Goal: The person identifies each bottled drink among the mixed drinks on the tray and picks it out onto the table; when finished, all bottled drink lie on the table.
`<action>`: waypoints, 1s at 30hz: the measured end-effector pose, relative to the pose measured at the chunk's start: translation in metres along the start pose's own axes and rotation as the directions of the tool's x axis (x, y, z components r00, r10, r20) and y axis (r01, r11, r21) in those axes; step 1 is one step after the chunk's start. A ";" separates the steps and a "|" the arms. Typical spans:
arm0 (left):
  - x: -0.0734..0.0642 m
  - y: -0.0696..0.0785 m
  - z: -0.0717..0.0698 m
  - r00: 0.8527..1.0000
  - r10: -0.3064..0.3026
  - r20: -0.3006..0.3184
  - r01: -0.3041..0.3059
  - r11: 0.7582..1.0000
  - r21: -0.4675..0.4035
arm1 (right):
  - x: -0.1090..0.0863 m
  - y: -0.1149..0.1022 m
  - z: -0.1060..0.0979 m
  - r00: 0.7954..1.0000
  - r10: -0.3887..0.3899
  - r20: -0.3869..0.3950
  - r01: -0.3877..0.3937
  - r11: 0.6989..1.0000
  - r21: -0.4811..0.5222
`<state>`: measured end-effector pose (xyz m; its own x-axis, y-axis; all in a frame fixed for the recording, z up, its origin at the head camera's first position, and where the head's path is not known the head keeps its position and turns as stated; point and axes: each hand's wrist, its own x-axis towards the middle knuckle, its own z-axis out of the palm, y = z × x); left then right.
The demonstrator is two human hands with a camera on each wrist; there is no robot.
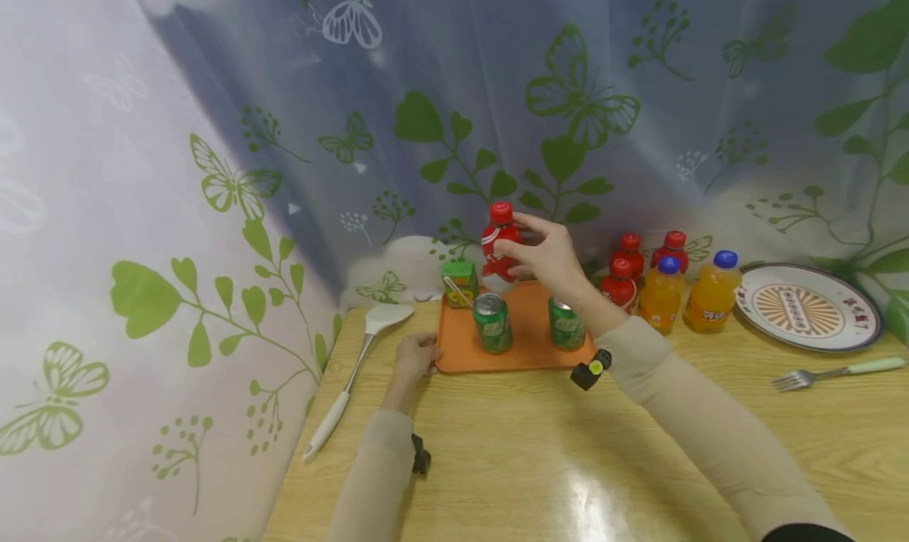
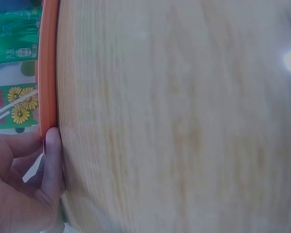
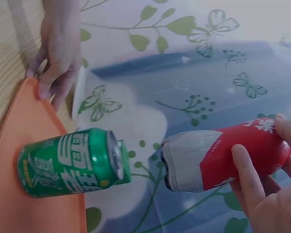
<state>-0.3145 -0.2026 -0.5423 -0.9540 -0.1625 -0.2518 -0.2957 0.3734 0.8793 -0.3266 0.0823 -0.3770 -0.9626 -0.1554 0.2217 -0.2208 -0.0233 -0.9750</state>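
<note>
My right hand [image 1: 550, 252] grips a small soda bottle [image 1: 500, 238] with a red cap and red label, fingers and thumb around its label. The bottle's bottom [image 3: 184, 160] hangs above the back of an orange tray [image 1: 529, 358], apart from the green can [image 3: 68, 162] in the right wrist view. With my left hand [image 1: 415, 358] I pinch the tray's near left corner, thumb and fingers at its rim [image 2: 48, 73]. On the tray stand two green soda cans, one at the left [image 1: 492, 325] and one at the right [image 1: 566, 327], and a green juice carton [image 1: 460, 285] with a straw.
Right of the tray stand several bottles: red-capped ones [image 1: 620, 285] and two orange drinks [image 1: 712, 293] with blue caps. Beyond them are a patterned plate [image 1: 763, 321] and a fork [image 1: 798, 379]. A white-headed spatula [image 1: 355, 366] lies at the left. A printed curtain [image 1: 454, 76] hangs behind.
</note>
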 end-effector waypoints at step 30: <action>0.003 -0.002 0.000 1.000 -0.011 0.011 0.011 1.000 0.016 | -0.035 -0.026 -0.074 0.952 0.150 0.266 -0.201 0.964 0.176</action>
<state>-0.3164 -0.2036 -0.5447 -0.9511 -0.1567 -0.2660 -0.3069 0.3861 0.8699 -0.2992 0.1613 -0.3589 -0.9080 -0.4144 0.0621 0.0078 -0.1647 -0.9863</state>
